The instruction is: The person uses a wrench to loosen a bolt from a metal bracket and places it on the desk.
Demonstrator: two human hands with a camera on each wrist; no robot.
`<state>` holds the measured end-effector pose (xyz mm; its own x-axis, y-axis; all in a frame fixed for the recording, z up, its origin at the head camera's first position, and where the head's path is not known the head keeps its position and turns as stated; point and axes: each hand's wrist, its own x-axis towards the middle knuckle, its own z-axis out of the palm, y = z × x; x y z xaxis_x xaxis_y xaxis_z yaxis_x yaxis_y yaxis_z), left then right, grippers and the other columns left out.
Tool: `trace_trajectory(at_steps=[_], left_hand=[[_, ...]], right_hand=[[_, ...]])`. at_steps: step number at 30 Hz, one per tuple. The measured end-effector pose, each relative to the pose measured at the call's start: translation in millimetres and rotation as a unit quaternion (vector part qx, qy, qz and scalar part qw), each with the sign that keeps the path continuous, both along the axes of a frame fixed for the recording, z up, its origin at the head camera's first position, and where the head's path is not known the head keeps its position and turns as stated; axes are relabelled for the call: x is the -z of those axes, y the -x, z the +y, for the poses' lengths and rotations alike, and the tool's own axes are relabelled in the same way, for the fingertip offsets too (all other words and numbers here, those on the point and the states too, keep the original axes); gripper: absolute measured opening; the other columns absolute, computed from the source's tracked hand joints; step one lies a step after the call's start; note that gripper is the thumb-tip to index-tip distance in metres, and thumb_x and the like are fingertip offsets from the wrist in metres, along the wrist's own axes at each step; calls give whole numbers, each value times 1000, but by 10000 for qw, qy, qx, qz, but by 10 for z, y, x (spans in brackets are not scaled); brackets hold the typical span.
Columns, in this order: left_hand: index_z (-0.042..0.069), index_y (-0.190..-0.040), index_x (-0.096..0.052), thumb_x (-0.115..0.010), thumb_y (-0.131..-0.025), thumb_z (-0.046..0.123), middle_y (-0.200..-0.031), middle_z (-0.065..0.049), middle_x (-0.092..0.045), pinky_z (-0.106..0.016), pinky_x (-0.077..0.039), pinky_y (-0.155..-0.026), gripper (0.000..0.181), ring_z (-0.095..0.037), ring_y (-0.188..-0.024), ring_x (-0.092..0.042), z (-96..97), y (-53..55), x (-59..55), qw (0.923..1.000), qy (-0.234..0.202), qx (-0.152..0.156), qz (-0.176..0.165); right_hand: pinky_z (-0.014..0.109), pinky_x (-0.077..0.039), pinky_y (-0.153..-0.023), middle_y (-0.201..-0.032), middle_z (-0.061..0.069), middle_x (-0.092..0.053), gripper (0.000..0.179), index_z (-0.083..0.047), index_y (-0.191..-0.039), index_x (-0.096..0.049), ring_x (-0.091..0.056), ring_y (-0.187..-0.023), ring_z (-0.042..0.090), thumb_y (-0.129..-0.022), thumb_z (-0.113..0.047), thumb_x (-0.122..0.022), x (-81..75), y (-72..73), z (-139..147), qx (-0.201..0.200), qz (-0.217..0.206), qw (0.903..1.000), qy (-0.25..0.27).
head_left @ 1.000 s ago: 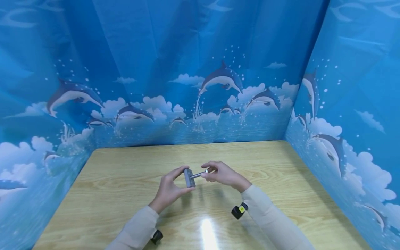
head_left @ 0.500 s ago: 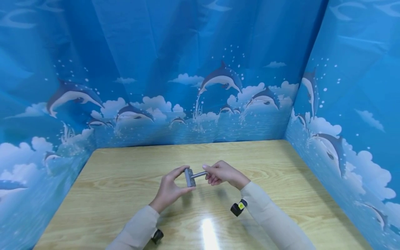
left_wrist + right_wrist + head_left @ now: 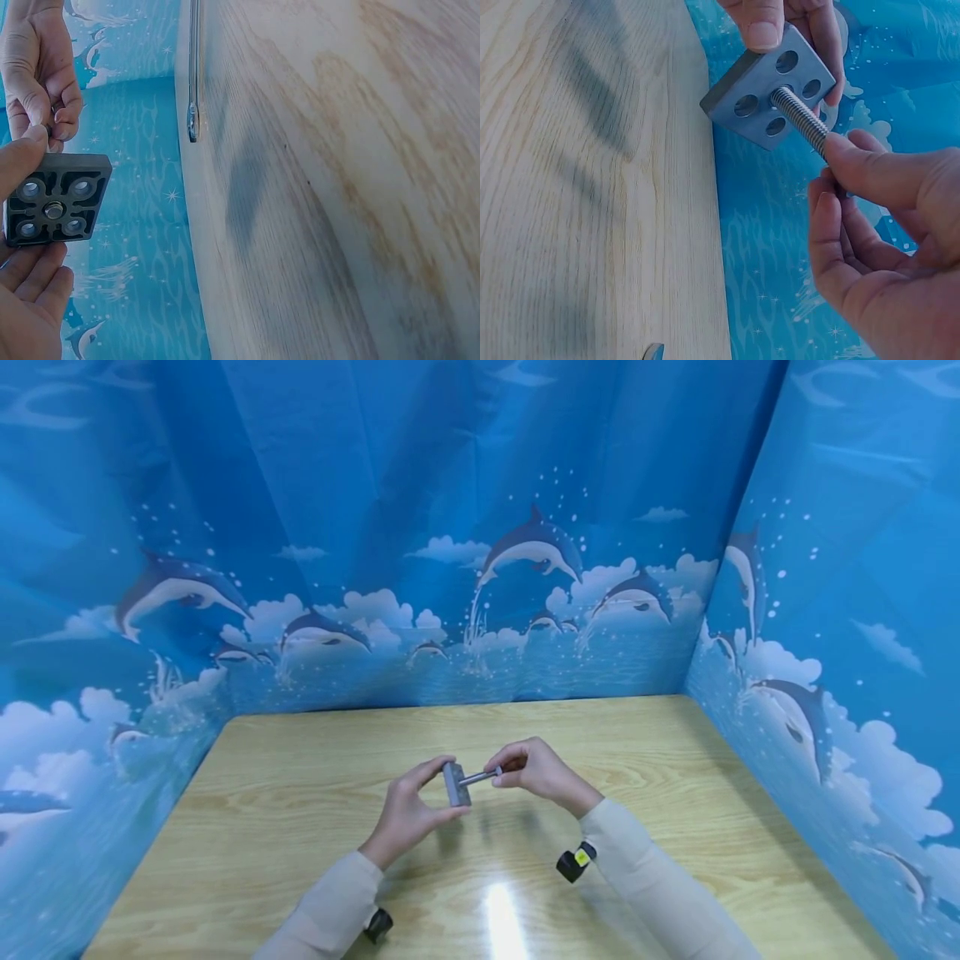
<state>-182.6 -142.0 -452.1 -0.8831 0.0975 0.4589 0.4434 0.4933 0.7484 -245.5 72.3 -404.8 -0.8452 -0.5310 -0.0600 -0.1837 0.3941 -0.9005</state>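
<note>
A grey square plate (image 3: 455, 786) with several round holes is held above the table by its edges, between the thumb and fingers of my left hand (image 3: 408, 814). From its centre a threaded bolt (image 3: 802, 118) sticks out toward my right hand (image 3: 542, 774). The right thumb and fingers pinch the bolt near its outer end, as the right wrist view shows. In the left wrist view the plate's ribbed back (image 3: 94, 196) faces the camera, and the bolt's tip (image 3: 53, 210) shows in the middle hole.
Beneath both hands lies a wood-grain table (image 3: 300, 802). Blue dolphin-print curtains (image 3: 420, 568) stand along its back and sides. A small black device (image 3: 574, 862) sits at the right wrist. A shiny metallic strip (image 3: 193, 112) appears in the left wrist view.
My right fingers curled in at the bolt's end half a second ago and are now extended further, with a new hold on it. The left hand and plate have hardly moved.
</note>
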Motion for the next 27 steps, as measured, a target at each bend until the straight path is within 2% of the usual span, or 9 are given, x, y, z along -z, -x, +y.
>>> trace_trajectory(at_steps=[5,7,10,13,17,20,23,27], left_hand=[[27,-121,-52,-81,-59,30,-120,5,-55,-35,-45,-93,68,-13,-111,-51,6,3,-14,10000,24,3,16],[26,-120,-52,-81,-59,29,-120,5,-55,-34,-45,-93,68,-12,-111,-51,7,4,-12,10000,59,-9,34],[26,-120,-53,-82,-58,27,-119,5,-56,-33,-45,-93,68,-12,-110,-52,9,6,1,9999,118,-41,73],[24,-119,-53,-82,-57,26,-118,4,-57,-32,-44,-93,69,-11,-110,-52,12,1,15,9998,149,-35,129],[22,-120,-53,-83,-57,27,-118,3,-57,-31,-44,-93,70,-12,-109,-52,13,-3,21,9995,191,14,234],[23,-120,-53,-82,-57,28,-118,3,-57,-31,-44,-94,70,-11,-109,-52,10,-3,17,9995,204,11,233],[24,-120,-53,-82,-57,28,-119,4,-56,-30,-43,-94,70,-10,-110,-52,2,-2,14,9996,218,-11,172],[27,-120,-52,-82,-57,28,-120,5,-56,-31,-43,-94,70,-9,-110,-51,-17,-1,16,9997,243,-48,60]], right_hand=[[33,-54,-67,-91,4,-65,20,-14,-95,-68,-59,-77,19,-76,-9,-69,1,-3,14,-68,-17,10000,2],[33,-54,-69,-93,6,-63,26,-14,-103,-65,-59,-81,21,-77,-17,-69,0,-4,25,-142,-107,9998,-75],[32,-54,-72,-94,10,-61,35,-13,-108,-60,-59,-85,25,-82,-36,-61,1,-8,44,-163,-475,9985,-215],[32,-55,-73,-90,14,-62,53,-5,-102,-61,-61,-83,27,-84,-53,-48,14,-7,55,-119,-1035,9943,-216],[31,-56,-61,-76,14,-63,70,4,-86,-63,-61,-65,21,-85,-61,-37,30,-9,49,-52,-1408,9899,-170],[26,-54,-52,-67,9,-61,67,4,-81,-64,-56,-55,14,-86,-58,-38,24,-12,34,-32,-1456,9891,-201],[23,-50,-48,-63,6,-58,56,2,-79,-64,-52,-52,12,-87,-50,-45,11,-1,23,-37,-1447,9891,-287],[25,-53,-56,-71,6,-61,29,-4,-87,-64,-57,-63,15,-86,-31,-58,-12,20,14,14,-1222,9921,-297]])
